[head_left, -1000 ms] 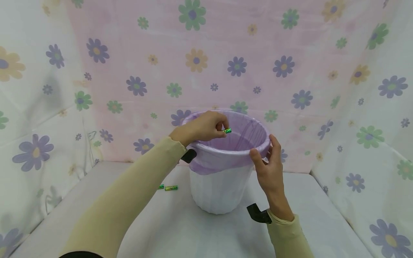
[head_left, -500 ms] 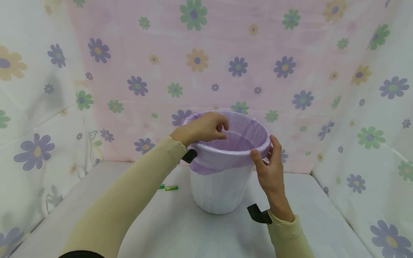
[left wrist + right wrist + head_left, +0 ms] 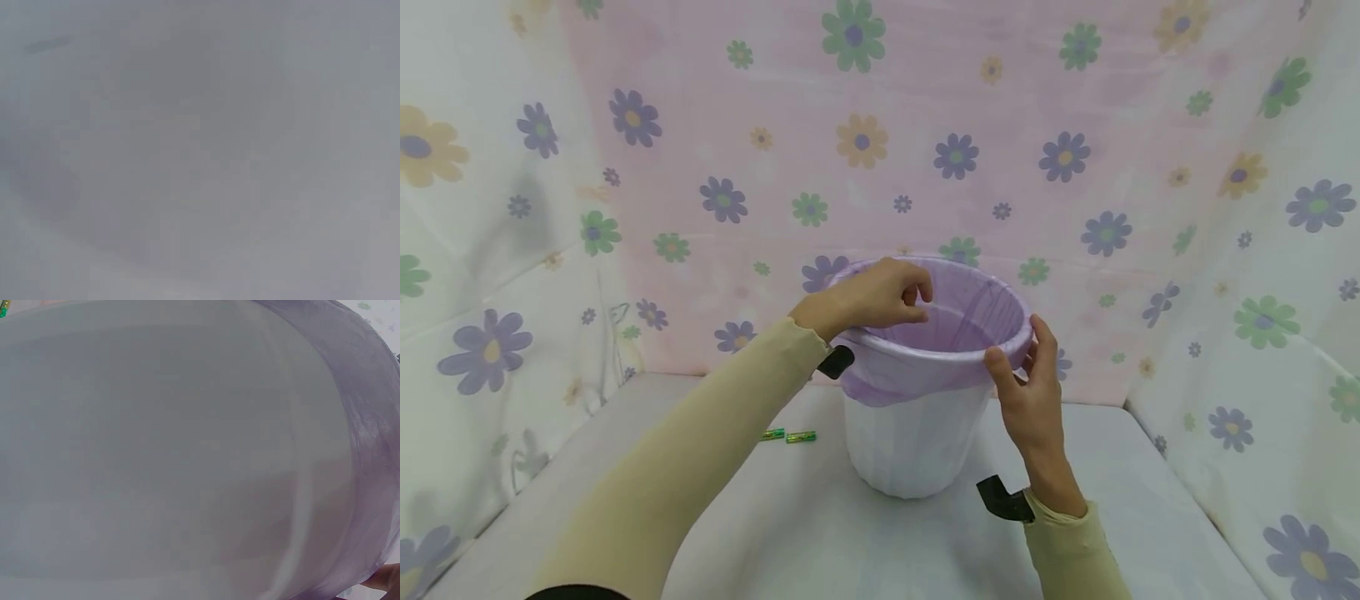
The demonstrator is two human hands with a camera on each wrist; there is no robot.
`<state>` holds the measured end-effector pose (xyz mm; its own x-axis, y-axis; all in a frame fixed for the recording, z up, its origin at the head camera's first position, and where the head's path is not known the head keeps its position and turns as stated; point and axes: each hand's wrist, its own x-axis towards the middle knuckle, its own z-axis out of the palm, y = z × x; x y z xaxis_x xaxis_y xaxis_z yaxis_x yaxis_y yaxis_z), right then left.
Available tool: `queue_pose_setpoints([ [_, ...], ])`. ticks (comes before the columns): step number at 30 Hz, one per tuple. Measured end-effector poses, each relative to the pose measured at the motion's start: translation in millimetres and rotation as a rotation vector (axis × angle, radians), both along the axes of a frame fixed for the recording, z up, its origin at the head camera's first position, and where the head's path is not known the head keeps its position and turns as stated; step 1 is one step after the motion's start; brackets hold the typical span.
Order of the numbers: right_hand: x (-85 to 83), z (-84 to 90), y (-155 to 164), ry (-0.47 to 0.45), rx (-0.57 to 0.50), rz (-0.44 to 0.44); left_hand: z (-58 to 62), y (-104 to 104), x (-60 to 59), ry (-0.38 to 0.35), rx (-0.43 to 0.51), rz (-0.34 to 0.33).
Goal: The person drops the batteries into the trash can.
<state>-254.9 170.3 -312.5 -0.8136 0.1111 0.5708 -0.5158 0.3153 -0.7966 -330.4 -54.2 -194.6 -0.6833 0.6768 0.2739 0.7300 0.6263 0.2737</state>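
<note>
White bin, lilac liner, hands at its rim

The bin [image 3: 916,433] stands mid-table; right hand [image 3: 1033,400] pinches its near-right rim, left hand [image 3: 868,298] hovers above the far-left rim, fingers curled, empty. Two green batteries [image 3: 792,436] lie left.

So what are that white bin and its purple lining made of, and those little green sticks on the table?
The bin looks like matte white plastic, smooth-walled and faintly ribbed. Its lining seems to be thin plastic film: translucent, creased, folded over the rim. The green sticks look like small batteries with a shiny, perhaps foil-wrapped, surface; they are too small to be sure.
</note>
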Motion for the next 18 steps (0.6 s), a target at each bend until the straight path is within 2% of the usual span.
queue_pose_setpoints([
  [8, 0.4, 0.4, 0, 0.016, -0.006, -0.009, 6.2, -22, 20.0, 0.043, 0.056, -0.025],
  [13, 0.4, -0.9, -1, 0.014, 0.004, -0.011, 4.8, -44, 32.8, 0.052, 0.087, -0.022],
  [18, -0.3, -1.8, 0, 0.019, 0.002, -0.008, 2.3, -69, 42.9, 0.115, 0.135, -0.013],
])
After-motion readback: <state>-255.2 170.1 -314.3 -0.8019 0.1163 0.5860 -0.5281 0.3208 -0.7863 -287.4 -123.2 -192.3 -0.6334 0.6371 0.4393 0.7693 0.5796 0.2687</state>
